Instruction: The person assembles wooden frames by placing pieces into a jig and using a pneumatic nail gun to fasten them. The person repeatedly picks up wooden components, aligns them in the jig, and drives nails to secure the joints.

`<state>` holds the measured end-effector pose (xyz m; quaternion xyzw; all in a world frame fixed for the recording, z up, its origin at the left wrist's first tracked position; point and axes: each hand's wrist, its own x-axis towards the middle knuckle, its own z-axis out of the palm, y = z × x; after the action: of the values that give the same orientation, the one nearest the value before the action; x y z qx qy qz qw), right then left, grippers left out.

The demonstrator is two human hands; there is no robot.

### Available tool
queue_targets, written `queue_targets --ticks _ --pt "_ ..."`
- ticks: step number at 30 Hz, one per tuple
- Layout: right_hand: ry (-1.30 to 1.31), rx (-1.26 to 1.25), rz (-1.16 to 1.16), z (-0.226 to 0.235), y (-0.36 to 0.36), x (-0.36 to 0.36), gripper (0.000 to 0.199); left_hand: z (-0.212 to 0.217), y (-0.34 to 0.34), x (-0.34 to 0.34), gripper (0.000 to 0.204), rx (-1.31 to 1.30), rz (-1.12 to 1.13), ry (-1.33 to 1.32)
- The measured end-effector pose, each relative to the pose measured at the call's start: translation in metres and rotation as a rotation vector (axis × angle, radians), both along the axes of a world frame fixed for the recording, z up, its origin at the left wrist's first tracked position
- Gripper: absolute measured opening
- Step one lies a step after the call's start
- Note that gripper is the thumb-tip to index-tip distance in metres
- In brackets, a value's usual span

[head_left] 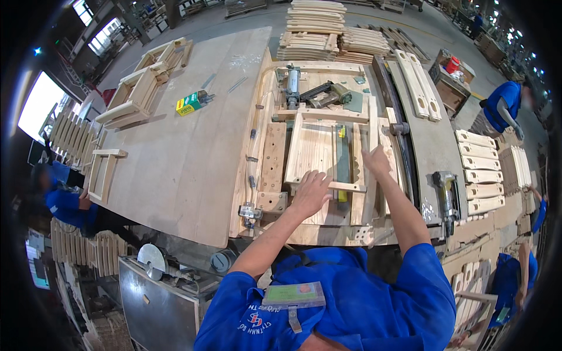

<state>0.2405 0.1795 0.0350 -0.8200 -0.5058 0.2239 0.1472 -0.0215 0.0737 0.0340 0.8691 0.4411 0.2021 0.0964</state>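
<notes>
A light wooden frame (pixel 297 146) lies in a wooden jig (pixel 275 140) in front of me. My left hand (pixel 312 192) rests over the frame's near rail (pixel 348 187), its fingers spread across the wood. At the frame's right side, my right hand (pixel 377 162) has its fingers closed around a narrow wooden slat (pixel 373 123); the fingertips are partly hidden. Between the hands is a scalloped wooden strip (pixel 356 175), beside a dark greenish bar (pixel 342 155) with yellow marks. A pneumatic cylinder (pixel 293 85) and a nail gun (pixel 331 95) sit beyond the frame.
Assembled wooden frames (pixel 132 96) and a green-yellow box (pixel 192 103) stand on the left tabletop (pixel 187 164). Another air nailer (pixel 447 199) lies at right, below two long slats (pixel 417 85). Stacked wooden parts (pixel 316 23) are behind. Co-workers in blue (pixel 504 108) are nearby.
</notes>
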Motion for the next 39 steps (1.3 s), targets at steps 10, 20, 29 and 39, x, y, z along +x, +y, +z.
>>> queue_targets --ticks 10,20,29,39 --pt "-0.021 -0.056 0.189 -0.040 0.005 -0.015 0.063 -0.031 0.005 -0.010 0.028 -0.149 0.168 0.037" --pt "-0.231 0.189 0.924 -0.018 -0.090 -0.057 0.053 -0.033 0.000 -0.008 0.025 -0.209 0.215 0.018" --pt "-0.185 0.307 0.895 -0.027 -0.119 -0.074 0.054 0.013 -0.026 -0.115 0.030 0.068 0.065 0.023" --pt "-0.150 0.333 0.636 0.010 -0.152 -0.032 0.060 0.001 0.033 0.006 0.016 0.047 0.073 -0.448"
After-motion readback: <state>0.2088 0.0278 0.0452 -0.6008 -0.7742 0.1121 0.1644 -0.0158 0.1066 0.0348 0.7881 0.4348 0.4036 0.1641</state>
